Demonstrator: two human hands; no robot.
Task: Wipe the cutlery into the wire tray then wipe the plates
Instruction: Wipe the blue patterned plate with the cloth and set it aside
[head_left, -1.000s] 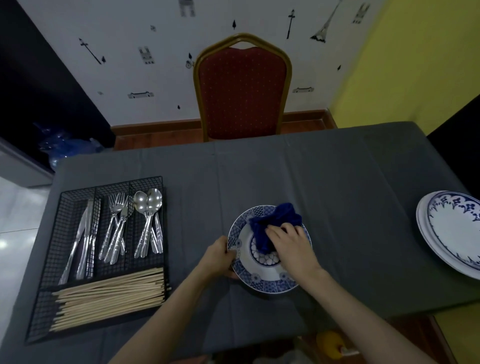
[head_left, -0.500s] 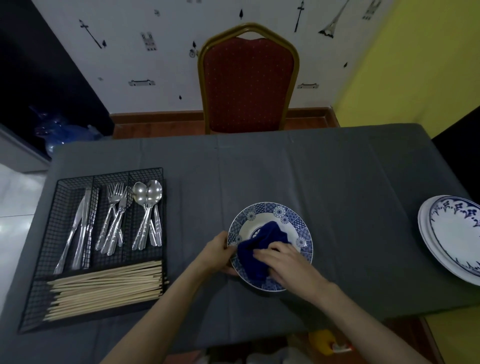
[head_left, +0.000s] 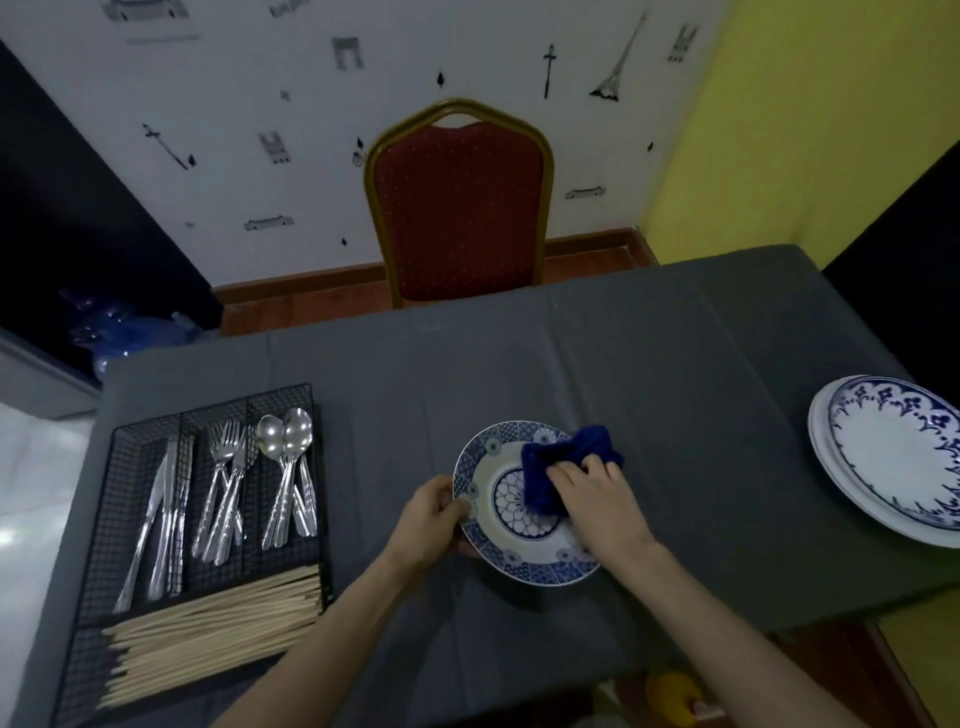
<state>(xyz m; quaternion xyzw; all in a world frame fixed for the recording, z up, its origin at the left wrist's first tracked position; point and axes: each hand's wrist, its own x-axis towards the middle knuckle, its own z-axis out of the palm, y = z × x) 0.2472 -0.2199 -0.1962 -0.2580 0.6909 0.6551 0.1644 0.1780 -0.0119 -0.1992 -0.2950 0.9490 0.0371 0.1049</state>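
Plate (head_left: 524, 540) tilted, left hand (head_left: 428, 525) gripping rim, cloth (head_left: 563, 470) pressed

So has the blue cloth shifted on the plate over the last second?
Yes. The blue cloth went from the patterned plate's far rim to its near left, then back to the far right rim.

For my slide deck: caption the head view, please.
Left hand steadies a patterned plate while right hand wipes it with a blue cloth.

Grey table (head_left: 649, 374), blue-and-white plate (head_left: 524, 558) with patchwork rim and floral centre medallion, dark blue cloth (head_left: 550, 467) on it, white plates (head_left: 883, 457) with blue scrolled border to its right, black wire tray (head_left: 119, 525) to its left, silver cutlery (head_left: 228, 493), pale wooden chopsticks (head_left: 208, 634), red gold-framed chair (head_left: 460, 208) beyond
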